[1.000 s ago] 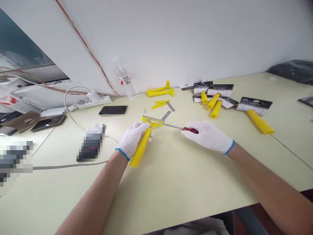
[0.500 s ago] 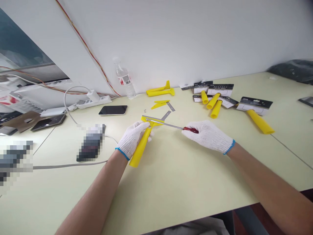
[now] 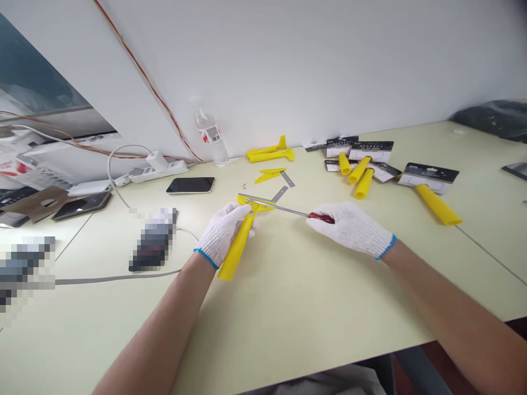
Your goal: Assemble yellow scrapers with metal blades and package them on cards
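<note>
A yellow plastic scraper is being gripped around its handle by the left hand, whose gloved fingers are curled closed, and it is being held tilted just above the surface, its head pointing away from the person. A steel blade is seated across the scraper's head. A red-handled screwdriver is being pinched in the right hand, and its thin shaft is being held almost level along the blade, with the tip at the blade's left end (whether it is seated in a screw is too small to tell).

Just beyond the scraper, two loose steel blades and yellow plastic pieces are being left lying, with two longer yellow parts against the wall. To the right, yellow handles are lying among printed cards, and another handle is resting apart from them. To the left, a smartphone and a power strip are lying near a pixelated object. The forearms are being extended from the near edge of the surface. A clear plastic bottle is standing by the wall (its contents cannot be made out).
</note>
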Motion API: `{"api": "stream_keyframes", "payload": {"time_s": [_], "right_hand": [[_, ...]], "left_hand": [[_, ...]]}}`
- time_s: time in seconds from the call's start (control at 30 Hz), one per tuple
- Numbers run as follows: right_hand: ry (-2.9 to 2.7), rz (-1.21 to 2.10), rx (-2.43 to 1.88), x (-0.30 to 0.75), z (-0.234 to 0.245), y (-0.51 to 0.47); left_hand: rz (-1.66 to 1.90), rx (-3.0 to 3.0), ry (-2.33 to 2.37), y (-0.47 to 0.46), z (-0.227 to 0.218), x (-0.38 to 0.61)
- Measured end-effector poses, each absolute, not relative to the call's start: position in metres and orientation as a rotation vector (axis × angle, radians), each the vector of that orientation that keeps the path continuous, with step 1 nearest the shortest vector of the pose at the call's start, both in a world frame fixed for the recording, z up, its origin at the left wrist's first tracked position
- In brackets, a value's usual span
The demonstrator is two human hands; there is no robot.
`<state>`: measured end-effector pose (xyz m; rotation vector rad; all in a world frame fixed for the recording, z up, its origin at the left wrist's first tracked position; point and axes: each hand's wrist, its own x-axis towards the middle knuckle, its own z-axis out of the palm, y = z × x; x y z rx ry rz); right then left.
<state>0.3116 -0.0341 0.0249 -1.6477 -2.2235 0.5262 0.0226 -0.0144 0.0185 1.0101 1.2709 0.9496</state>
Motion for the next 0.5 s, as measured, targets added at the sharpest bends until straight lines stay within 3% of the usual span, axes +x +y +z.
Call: {"api": "stream_keyframes", "payload": {"time_s": [0.5], "right_hand": [[-2.205,0.534,-1.614,0.3102,0.0265,-0.0351]], "left_hand": [[0.936,0.998,1.302,-0.0139,0.0154,0.0223]]}}
